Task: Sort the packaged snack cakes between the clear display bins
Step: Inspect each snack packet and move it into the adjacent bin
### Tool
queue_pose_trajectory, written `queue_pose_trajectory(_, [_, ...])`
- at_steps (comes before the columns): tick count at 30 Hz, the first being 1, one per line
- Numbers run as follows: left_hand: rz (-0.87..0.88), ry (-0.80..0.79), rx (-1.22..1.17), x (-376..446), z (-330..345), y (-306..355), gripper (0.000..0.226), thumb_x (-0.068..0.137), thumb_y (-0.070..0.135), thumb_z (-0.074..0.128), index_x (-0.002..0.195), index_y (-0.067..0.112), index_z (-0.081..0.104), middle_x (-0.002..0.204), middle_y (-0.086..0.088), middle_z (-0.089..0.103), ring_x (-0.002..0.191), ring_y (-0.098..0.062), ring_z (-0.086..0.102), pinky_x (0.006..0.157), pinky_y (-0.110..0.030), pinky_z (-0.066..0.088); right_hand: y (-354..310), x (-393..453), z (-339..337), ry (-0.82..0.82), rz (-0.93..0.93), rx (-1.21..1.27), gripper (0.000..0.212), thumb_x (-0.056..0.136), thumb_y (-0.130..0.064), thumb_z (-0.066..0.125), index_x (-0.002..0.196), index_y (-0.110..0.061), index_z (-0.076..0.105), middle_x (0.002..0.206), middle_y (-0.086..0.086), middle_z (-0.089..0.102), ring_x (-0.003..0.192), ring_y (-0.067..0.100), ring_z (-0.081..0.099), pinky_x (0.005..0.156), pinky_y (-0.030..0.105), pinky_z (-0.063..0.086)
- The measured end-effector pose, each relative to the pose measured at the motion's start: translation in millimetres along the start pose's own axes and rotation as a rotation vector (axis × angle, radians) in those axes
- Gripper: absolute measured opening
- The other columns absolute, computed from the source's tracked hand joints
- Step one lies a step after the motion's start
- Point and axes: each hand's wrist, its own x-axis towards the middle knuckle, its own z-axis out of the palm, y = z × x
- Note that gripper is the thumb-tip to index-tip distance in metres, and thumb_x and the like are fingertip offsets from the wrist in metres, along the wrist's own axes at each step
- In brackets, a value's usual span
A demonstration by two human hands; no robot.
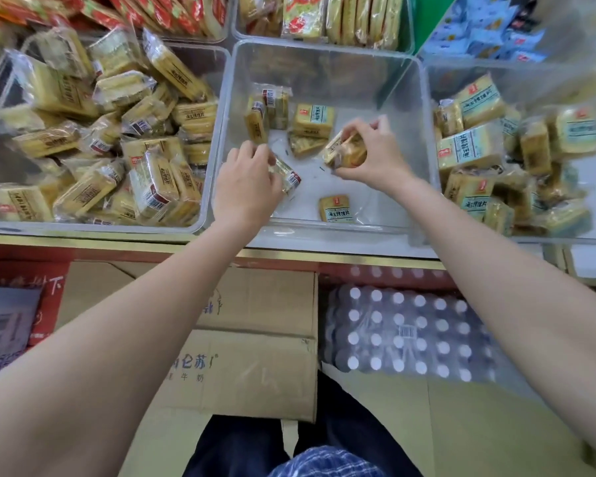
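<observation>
"仑苏" and "牛奶" on cardboard box (255,370)

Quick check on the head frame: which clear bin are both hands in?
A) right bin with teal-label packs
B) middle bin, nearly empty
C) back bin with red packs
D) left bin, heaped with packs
B: the left hand and right hand each grip a snack cake pack inside the middle bin, where only a few packs lie loose on its floor.

One wide-angle head-worn camera looks forward and steeply down from above the person's arms, close over the middle clear bin (324,235). Its view bends at the edges, taking in neighbouring bins, the cardboard boxes (255,356) below, and the person's legs.
</observation>
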Motion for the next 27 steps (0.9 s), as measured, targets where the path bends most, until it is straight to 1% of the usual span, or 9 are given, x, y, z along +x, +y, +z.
queue_pose_trajectory(3, [-0.011,-0.118,-0.248,-2,-14,9,0.03,0.098,0.024,0.042,0.123,0.013,0.054,0.122,-0.003,0.052,0.112,-0.02,0.048,0.079,-0.028,0.037,-19,-31,-32,0.002,-0.142,0.084,0.053,0.069,-0.024,0.084,0.112,-0.02,0.055,0.111,0.002,0.035,0.105,0.018,0.047,0.092,0.019,0.044])
queue_pose_trajectory(6, [-0.144,-0.389,-0.779,-9,-37,33,0.034,0.102,0.034,0.036,0.124,0.015,0.054,0.114,0.0,0.059,0.104,-0.016,0.058,0.085,-0.028,0.049,-38,-57,-51,-0.002,-0.211,0.15,0.054,0.069,-0.023,0.084,0.114,-0.018,0.054,0.113,0.004,0.037,0.103,0.011,0.044,0.084,-0.003,0.033])
queue_pose_trajectory(9, [-0.213,-0.589,-1.12,-18,-57,52,0.031,0.101,0.035,0.04,0.101,0.013,0.062,0.097,-0.005,0.066,0.091,-0.018,0.064,0.086,-0.028,0.054,-50,-72,-64,-0.015,-0.278,0.158,0.063,0.068,-0.023,0.084,0.121,-0.018,0.051,0.118,0.008,0.042,0.107,0.012,0.044,0.09,0.002,0.033])
queue_pose_trajectory(12, [-0.215,-0.558,-1.255,-27,-69,54,0.025,0.096,0.025,0.052,0.111,0.006,0.06,0.108,-0.01,0.065,0.097,-0.019,0.063,0.085,-0.025,0.054,-56,-85,-77,-0.025,-0.288,0.185,0.086,0.066,-0.026,0.086,0.137,-0.024,0.038,0.13,0.006,0.038,0.116,0.006,0.039,0.101,0.019,0.037])
queue_pose_trajectory(16, [-0.227,-0.333,-0.943,-27,-81,55,0.051,0.082,0.009,0.072,0.128,0.008,0.05,0.111,-0.006,0.059,0.094,-0.014,0.06,0.082,-0.021,0.052,-53,-93,-91,0.049,-0.116,0.22,0.091,0.065,-0.037,0.085,0.14,-0.022,0.035,0.134,0.006,0.043,0.121,0.013,0.043,0.104,0.028,0.036])
queue_pose_trajectory(19, [-0.039,-0.185,-0.63,-28,-87,55,0.063,0.074,0.002,0.075,0.125,0.026,0.047,0.124,-0.007,0.044,0.105,-0.017,0.052,0.09,-0.021,0.045,-47,-95,-99,0.12,-0.009,0.307,0.042,0.075,-0.045,0.075,0.095,-0.011,0.06,0.086,0.001,0.059,0.077,0.014,0.056,0.075,0.033,0.047])
queue_pose_trajectory(21, [0.002,-0.152,-0.693,-32,-90,57,0.063,0.075,-0.003,0.072,0.118,0.033,0.045,0.126,-0.007,0.043,0.105,-0.018,0.054,0.086,-0.024,0.049,-44,-96,-104,0.18,0.053,0.375,0.055,0.081,-0.055,0.065,0.083,0.0,0.06,0.073,0.007,0.057,0.067,0.019,0.053,0.066,0.032,0.041])
queue_pose_trajectory(23, [-0.003,-0.163,-0.796,-37,-91,61,0.061,0.077,-0.007,0.07,0.117,0.033,0.046,0.123,0.0,0.048,0.094,-0.014,0.061,0.075,-0.023,0.054,-39,-98,-107,0.191,0.079,0.371,0.064,0.087,-0.053,0.059,0.097,0.01,0.061,0.087,0.022,0.063,0.08,0.032,0.059,0.072,0.039,0.046])
queue_pose_trajectory(27, [-0.027,-0.201,-0.897,-44,-87,68,0.06,0.078,-0.01,0.067,0.118,0.031,0.047,0.111,0.009,0.054,0.08,-0.008,0.063,0.063,-0.018,0.054,-34,-102,-109,0.067,0.13,0.643,0.033,0.091,-0.025,0.061,0.112,-0.001,0.058,0.107,0.017,0.064,0.093,0.031,0.064,0.073,0.039,0.057])
